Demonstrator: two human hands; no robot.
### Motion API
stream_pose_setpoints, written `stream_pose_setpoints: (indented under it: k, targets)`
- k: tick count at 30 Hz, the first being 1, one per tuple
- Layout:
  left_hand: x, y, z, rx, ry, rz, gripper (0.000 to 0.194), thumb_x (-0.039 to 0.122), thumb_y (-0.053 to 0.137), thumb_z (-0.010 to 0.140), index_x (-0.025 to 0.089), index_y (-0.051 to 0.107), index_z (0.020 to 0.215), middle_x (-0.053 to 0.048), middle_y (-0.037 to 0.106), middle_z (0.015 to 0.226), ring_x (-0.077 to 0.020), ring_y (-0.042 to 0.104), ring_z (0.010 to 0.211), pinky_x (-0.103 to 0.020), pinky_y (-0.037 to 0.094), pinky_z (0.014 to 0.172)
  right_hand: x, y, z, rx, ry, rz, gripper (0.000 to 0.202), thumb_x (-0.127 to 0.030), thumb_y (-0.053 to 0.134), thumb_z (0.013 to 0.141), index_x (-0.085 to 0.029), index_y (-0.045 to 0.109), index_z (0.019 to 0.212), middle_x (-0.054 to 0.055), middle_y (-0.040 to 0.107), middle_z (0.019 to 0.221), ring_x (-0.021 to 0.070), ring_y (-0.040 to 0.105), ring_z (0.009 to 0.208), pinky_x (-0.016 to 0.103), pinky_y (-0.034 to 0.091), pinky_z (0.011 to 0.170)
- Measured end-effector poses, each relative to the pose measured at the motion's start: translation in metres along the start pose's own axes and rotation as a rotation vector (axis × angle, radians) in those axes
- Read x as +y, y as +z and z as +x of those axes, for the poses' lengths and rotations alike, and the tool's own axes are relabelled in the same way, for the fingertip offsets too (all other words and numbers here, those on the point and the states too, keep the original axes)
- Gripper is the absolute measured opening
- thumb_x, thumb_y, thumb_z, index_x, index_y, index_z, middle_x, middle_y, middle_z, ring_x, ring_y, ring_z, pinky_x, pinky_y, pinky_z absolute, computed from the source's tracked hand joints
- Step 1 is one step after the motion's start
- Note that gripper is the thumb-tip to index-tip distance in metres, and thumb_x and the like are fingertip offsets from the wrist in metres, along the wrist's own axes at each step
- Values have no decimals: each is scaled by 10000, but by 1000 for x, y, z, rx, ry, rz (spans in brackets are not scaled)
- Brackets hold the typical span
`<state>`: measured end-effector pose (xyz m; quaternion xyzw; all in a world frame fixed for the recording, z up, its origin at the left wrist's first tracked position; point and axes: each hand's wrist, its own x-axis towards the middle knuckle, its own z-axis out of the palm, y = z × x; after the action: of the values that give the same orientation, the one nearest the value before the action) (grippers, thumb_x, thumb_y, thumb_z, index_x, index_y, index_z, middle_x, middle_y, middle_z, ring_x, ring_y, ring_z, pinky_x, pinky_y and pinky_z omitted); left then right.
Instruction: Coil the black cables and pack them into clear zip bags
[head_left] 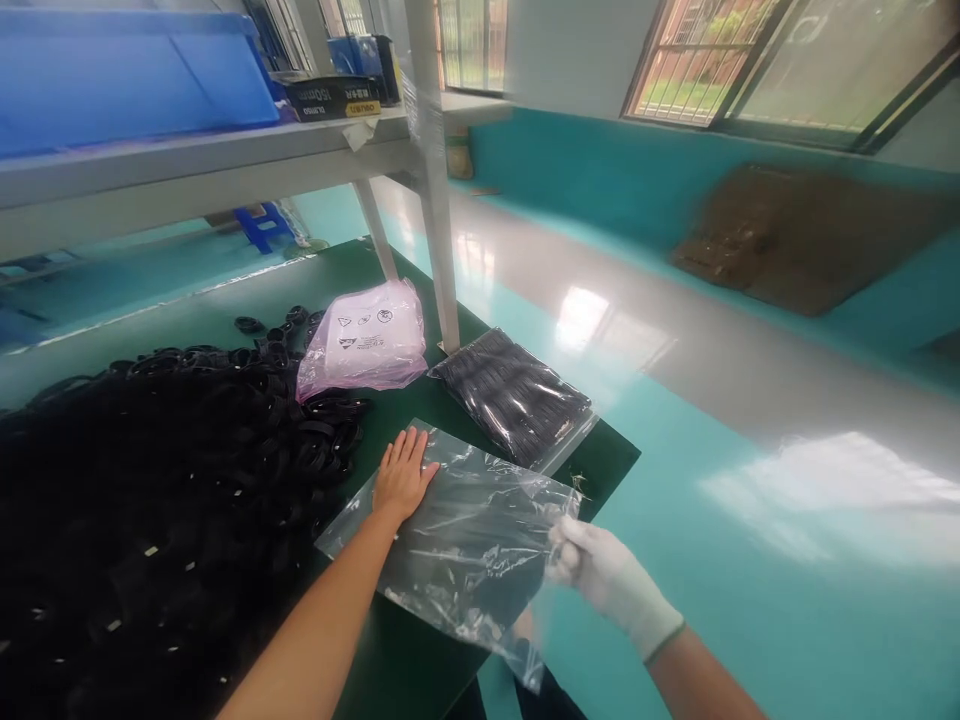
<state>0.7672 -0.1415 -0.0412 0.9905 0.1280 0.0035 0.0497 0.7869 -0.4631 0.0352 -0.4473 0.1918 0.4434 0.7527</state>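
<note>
A clear plastic bag [472,530] lies flat across the corner of the green table, its near end drooping over the edge. My left hand [405,475], bare, rests on the bag's far left part with the fingers stretched out and the palm down. At the right end, my right hand [589,560] wears a white glove and pinches the bag's edge between closed fingers. Just beyond the bag sits a filled clear bag [517,395] packed with dark strips. No contents show inside the bag under my hands.
A big heap of black looped pieces [165,500] covers the table's left side. Behind it lies a pinkish printed plastic bag [367,335]. A shelf post [435,200] stands on the green table [619,455]. Overhead, the shelf carries a blue bin [135,80] and a black box [330,98].
</note>
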Motion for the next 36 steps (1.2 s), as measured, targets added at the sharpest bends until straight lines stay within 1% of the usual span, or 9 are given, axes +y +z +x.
stream_pose_setpoints:
  k: [5,9,12,16,20,26,30,33,36]
  targets:
    - [2,3,1,33,-18,16,591,491,289,891,175,287,1390,-73,245,1472,-242,168,1361,-422,157,1104,23,-3,-6,49,-24,-40,265,-378,717,674,-197,627,845,48,667,876,207,613,861,395,446,858]
    - [5,3,1,48,-35,24,587,489,299,888,179,294,1387,-71,263,1466,-236,183,1357,-410,165,1103,46,3,-14,-43,-16,-54,206,-291,751,626,-161,604,690,16,624,630,191,621,679,402,447,832]
    - [8,3,2,44,-54,27,583,481,298,890,180,288,1389,-68,258,1468,-235,183,1356,-405,169,1102,59,1,-25,-111,-10,-6,264,-430,624,738,-186,608,838,26,657,768,198,631,811,409,429,893]
    - [10,4,3,36,-91,23,584,477,281,895,175,272,1394,-74,242,1473,-240,170,1357,-407,162,1100,79,-14,-36,-232,28,-507,548,-293,684,637,-183,528,1151,101,583,1169,267,520,1104,421,371,961]
    - [12,3,2,18,-111,3,581,477,292,893,189,263,1397,-62,228,1479,-230,153,1362,-396,139,1107,95,-23,-37,-71,-17,-843,300,-166,572,623,-174,599,922,92,599,1072,286,509,1062,449,322,960]
    - [15,-4,2,-24,-119,-55,583,462,308,893,175,253,1398,-82,195,1487,-246,123,1368,-418,117,1103,88,-17,-43,-178,-155,-730,127,-288,518,722,-180,566,767,32,646,818,208,581,802,336,427,771]
    - [10,-35,10,-92,-58,-116,601,495,420,845,201,331,1361,-98,279,1457,-260,245,1331,-423,208,1070,86,-14,-48,-229,-16,-644,295,-354,638,683,-162,605,904,67,667,905,219,582,862,319,423,781]
    - [0,-77,6,-96,-14,-152,569,505,453,827,259,365,1333,-44,281,1460,-210,272,1321,-354,209,1076,89,-12,-37,-72,75,-389,538,-530,582,727,-163,538,1118,87,671,944,158,568,736,263,429,659]
    - [-14,-114,-23,-100,-100,-175,448,448,399,864,265,432,1271,-38,409,1381,-178,360,1271,-318,270,1043,92,-3,-13,35,69,-207,616,-626,483,763,-165,502,1171,75,671,860,100,483,537,221,370,482]
